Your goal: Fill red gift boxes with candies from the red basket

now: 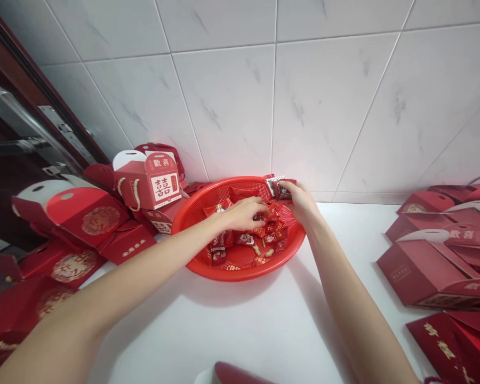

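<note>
A red plastic basket with perforated walls holds several red-wrapped candies and a few loose peanuts. My left hand reaches down into it, fingers curled round a small dark-red wrapped candy that they partly cover. Over the basket's back right rim, my right hand grips small wrapped snack packets, dark red with a white and black-dotted edge. Fingers hide part of these packets, so their exact number is unclear.
Red gift boxes crowd the left, one with rope handles stacked upright. More red boxes line the right. A tiled wall rises behind the white table. Part of a red-and-white object shows at the front edge.
</note>
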`<state>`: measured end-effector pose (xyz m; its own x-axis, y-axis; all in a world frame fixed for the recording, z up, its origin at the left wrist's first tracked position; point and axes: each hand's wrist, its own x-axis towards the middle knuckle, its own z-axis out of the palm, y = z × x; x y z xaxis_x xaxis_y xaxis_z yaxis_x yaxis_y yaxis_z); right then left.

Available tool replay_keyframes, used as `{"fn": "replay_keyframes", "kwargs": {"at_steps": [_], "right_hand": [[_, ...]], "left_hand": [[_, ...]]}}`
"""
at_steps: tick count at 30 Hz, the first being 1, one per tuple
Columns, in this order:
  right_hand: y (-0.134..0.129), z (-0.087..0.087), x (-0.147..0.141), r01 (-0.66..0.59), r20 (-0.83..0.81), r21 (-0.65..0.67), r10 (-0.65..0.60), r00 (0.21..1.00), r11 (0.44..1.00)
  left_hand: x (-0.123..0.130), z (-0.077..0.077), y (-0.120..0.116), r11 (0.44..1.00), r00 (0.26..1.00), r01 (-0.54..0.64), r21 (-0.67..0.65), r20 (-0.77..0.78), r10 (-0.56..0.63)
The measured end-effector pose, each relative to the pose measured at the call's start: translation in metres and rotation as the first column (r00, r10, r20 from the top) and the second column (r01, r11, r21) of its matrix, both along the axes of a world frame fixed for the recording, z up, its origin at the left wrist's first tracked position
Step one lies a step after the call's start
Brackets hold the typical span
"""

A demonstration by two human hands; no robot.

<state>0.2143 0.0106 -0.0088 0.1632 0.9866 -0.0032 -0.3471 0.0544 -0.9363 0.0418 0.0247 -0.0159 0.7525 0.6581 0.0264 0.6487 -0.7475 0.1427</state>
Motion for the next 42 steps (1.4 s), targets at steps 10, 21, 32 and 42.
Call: {"fn": "replay_keyframes", "kwargs": {"at_steps": [10, 21, 32, 42], "right_hand": [[0.003, -0.003, 0.001, -0.008, 0.017, 0.017, 0.008, 1.000, 1.000], [0.001, -0.001, 0.000, 0.002, 0.011, -0.009, -0.002, 1.000, 1.000], [0.000, 0.001, 0.000, -0.015, 0.006, 0.005, 0.015, 1.000, 1.000], [-0.001, 0.002, -0.001, -0.026, -0.003, -0.009, 0.026, 1.000, 1.000]], "left_hand": [[0.013, -0.010, -0.012, 0.942, 0.994, 0.056, -0.331, -0.068, -0.083], [0.011, -0.012, -0.010, 0.973, 0.995, 0.031, -0.227, -0.089, -0.052], [-0.011, -0.005, 0.035, 0.898, 0.571, 0.026, -0.438, 0.744, 0.347], [-0.011, -0.001, 0.031, 0.813, 0.442, 0.214, -0.542, 0.796, 0.414]]}}
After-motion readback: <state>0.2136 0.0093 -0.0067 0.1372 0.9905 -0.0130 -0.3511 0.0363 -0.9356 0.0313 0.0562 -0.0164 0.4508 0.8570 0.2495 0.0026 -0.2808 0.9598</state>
